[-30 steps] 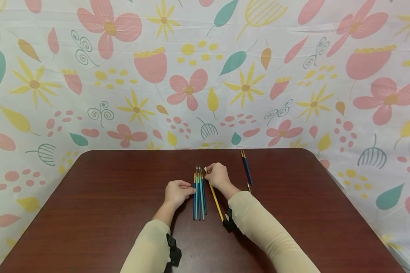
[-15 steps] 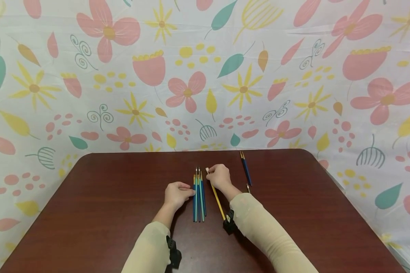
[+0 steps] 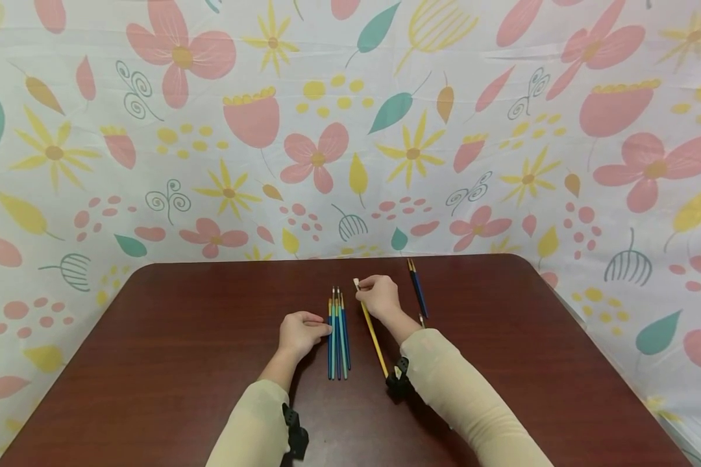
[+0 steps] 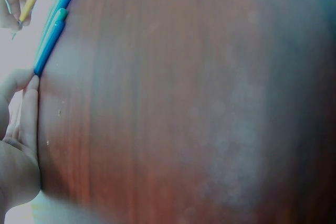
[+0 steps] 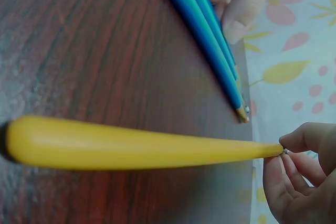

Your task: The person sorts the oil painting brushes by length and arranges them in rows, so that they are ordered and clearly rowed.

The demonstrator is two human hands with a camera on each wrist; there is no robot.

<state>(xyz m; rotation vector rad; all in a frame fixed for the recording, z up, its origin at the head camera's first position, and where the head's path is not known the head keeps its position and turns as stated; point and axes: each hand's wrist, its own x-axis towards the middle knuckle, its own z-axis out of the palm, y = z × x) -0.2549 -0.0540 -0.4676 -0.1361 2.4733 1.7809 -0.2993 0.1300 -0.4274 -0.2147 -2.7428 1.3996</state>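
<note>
Several blue and teal paintbrushes (image 3: 339, 344) lie side by side in a row at mid-table, bristles pointing away from me. My left hand (image 3: 296, 334) rests at the row's left side, its thumb and extended fingers touching the outermost brush. To the right of the row, my right hand (image 3: 380, 297) pinches a yellow paintbrush (image 3: 374, 334) near its pale bristle end. In the right wrist view the thick yellow handle (image 5: 131, 142) points toward the camera, apart from the blue brushes (image 5: 202, 40). The left wrist view catches the row's handle ends (image 4: 52, 43).
Farther right on the brown table (image 3: 181, 363) lie two dark blue paintbrushes (image 3: 418, 288). Another brush tip (image 3: 422, 320) shows beside my right sleeve, which hides the rest of it. A flower-patterned cloth (image 3: 321, 214) hangs behind the table's back edge.
My right hand has moved slightly right with the yellow paintbrush, widening the gap to the row. The left hand stays at the row. The head view has shifted a little.
</note>
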